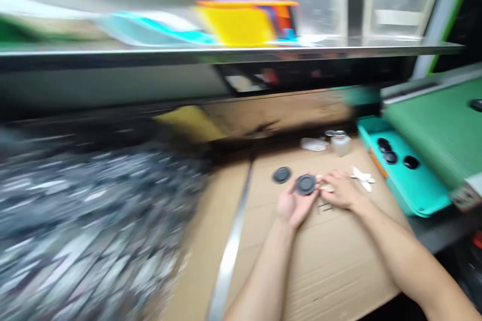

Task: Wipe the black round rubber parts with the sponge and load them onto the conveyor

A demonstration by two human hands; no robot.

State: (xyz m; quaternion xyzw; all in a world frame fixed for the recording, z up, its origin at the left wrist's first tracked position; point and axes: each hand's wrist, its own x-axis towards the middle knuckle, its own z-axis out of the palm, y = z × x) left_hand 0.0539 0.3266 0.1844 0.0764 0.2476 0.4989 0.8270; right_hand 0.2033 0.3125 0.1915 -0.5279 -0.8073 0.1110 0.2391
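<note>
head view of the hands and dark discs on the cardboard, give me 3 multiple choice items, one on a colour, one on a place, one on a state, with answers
1. What colour is the open tray at the right?
A. Teal
B. Yellow
C. Red

2. Where does the loose dark disc lie?
A. In the tray
B. On the cardboard sheet
C. On the steel shelf

3. What is the left hand doing?
A. Lying flat and empty
B. Gripping the glass jar
C. Holding a dark disc

1: A, the tray's rim and floor show teal.
2: B, it sits on the cardboard, just beyond the hands.
3: C, the disc sits at the left hand's fingers, with the right hand close beside it.
</note>
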